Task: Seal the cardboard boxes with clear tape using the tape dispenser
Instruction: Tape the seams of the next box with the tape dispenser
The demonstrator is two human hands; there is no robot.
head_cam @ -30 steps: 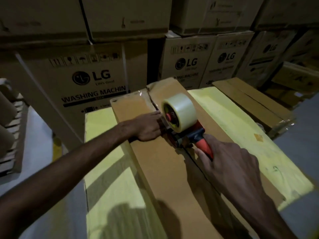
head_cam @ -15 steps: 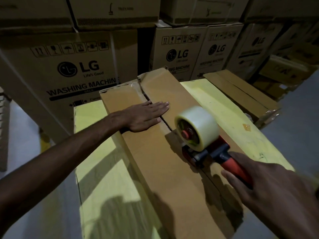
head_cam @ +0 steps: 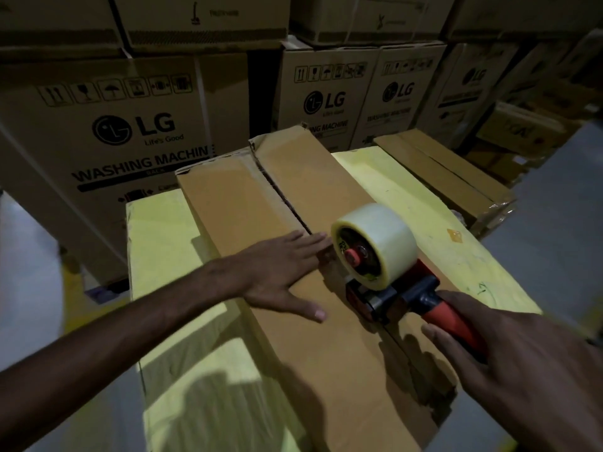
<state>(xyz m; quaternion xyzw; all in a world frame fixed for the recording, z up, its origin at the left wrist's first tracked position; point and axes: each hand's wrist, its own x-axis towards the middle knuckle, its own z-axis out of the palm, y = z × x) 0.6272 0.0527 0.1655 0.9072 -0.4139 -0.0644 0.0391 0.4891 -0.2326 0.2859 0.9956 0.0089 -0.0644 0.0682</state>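
Observation:
A long brown cardboard box [head_cam: 235,203] lies on a yellow surface [head_cam: 169,243], its two top flaps meeting at a centre seam. My left hand [head_cam: 280,275] lies flat on the left flap with straight fingers reaching the seam. A red-handled tape dispenser [head_cam: 394,285] with a roll of clear tape [head_cam: 378,239] sits on the seam just right of those fingers. My right hand [head_cam: 509,360] grips its red handle. Shiny tape covers the seam beyond the dispenser, toward the far end.
Stacked LG washing machine cartons [head_cam: 124,125] form a wall behind the yellow surface. A second flat brown box [head_cam: 443,177] lies at the right rear. Grey floor [head_cam: 554,230] shows on the right and lower left.
My right hand has drawn the dispenser toward me along the seam. My left hand opened flat and slid nearer along the left flap, following it.

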